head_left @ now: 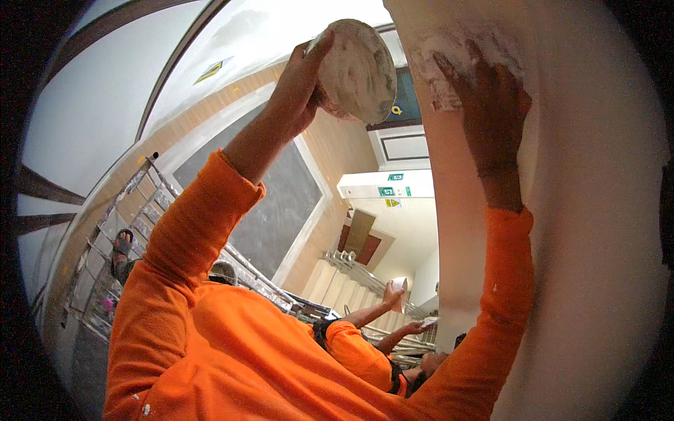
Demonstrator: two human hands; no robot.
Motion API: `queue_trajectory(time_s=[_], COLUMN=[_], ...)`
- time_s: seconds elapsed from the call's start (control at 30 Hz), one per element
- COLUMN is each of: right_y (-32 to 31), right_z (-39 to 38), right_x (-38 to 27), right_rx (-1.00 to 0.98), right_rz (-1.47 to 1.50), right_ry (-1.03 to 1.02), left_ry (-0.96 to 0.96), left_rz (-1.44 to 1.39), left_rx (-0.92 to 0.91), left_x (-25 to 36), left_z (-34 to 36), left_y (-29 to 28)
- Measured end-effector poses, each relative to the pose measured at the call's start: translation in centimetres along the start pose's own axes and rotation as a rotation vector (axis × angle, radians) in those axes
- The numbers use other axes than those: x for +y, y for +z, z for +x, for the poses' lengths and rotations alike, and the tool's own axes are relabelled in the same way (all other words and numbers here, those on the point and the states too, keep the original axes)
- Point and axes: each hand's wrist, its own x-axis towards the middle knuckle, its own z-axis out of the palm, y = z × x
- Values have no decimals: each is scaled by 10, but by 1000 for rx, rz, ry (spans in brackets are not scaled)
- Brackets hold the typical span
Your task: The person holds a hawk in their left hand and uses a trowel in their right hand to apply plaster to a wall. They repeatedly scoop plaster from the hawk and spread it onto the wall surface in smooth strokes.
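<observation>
The fingers (321,46) of your left hand (298,83) were clamped on the edge of a round, white-smeared bowl (359,74), held up left of the wall (597,224). Your right hand (495,116) lay over a whitish patch (444,90) on that wall, fingers spread; I could not tell whether they gripped anything. Farther off, a co-worker (361,354) held a pale cup (400,289).

At the upper centre, the bowl (357,74) in our left hand (298,84) takes up the room; only a slim gap shows between it and the wall (597,210). Below, between our forearms, we see open air. The wall bars us rightward of our right hand (495,112); a co-worker (361,351) occupies the lower centre, metal bars (163,178) the left.
</observation>
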Motion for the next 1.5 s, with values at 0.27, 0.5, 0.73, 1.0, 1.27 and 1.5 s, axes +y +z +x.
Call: queue_trajectory(time_s=[0.27, 0.5, 0.73, 1.0, 1.27, 1.5], right_y=[-70, -26, -3, -58, -7, -59], right_z=[-1, 102, 64, -27, -23, -49], right_x=[6, 4, -15, -10, 9, 13], right_rx=[-171, 267, 73, -270, -15, -430], right_rz=[91, 310, 175, 209, 17, 97], right_ry=[8, 10, -30, -20, 46, 256], left_ry=[-78, 25, -49, 10, -27, 5], left_rz=[-206, -29, -130, -11, -55, -92], left_rx=[95, 99, 59, 110, 40, -49], left_x=[11, 25, 6, 3, 0, -17], left_z=[-2, -29, -7, -5, -20, -8], left_y=[0, 14, -11, 8, 36, 24])
